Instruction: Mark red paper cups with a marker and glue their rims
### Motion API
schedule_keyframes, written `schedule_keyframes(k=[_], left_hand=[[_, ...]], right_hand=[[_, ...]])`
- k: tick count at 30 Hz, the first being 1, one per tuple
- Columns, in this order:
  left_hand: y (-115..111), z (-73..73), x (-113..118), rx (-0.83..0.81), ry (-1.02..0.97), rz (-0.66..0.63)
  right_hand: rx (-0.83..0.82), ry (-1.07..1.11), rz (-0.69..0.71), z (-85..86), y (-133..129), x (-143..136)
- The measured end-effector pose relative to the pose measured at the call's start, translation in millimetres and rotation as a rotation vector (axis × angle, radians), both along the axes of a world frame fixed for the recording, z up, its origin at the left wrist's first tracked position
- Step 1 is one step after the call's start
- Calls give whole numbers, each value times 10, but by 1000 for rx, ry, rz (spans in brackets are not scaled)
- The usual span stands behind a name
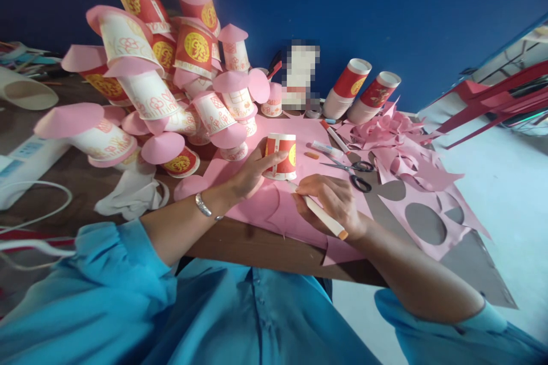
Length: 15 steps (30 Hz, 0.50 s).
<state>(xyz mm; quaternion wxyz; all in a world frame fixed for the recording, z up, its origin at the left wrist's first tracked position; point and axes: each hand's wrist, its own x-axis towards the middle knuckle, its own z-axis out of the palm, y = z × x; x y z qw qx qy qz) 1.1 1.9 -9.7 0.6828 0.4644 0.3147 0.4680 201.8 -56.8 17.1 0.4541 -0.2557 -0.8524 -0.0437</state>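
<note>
A red paper cup (286, 157) with a yellow emblem and white rims is upright over pink paper (257, 197). My left hand (252, 172) is closed round its left side, with the thumb across the front. In my right hand (327, 201) is a white marker (321, 215) with an orange end. Its tip points up and left, close to the cup's bottom rim; whether it touches cannot be made out. Scissors (349, 167) with black handles, a capped marker (336, 137) and a white tube (327, 149) lie beyond my right hand.
Cups with pink cone tops (148, 94) are piled high at the left. Two cup stacks (347, 88) stand at the back right. Cut pink scraps (432, 222) cover the right side. A white cloth (131, 194) lies near my left forearm.
</note>
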Motion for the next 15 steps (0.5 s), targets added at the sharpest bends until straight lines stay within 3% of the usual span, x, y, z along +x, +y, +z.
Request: schedule_keyframes(k=[15], left_hand=[[-30,52,22,22,12,-3]], right_hand=[[5,2,1,-26,18,-19]])
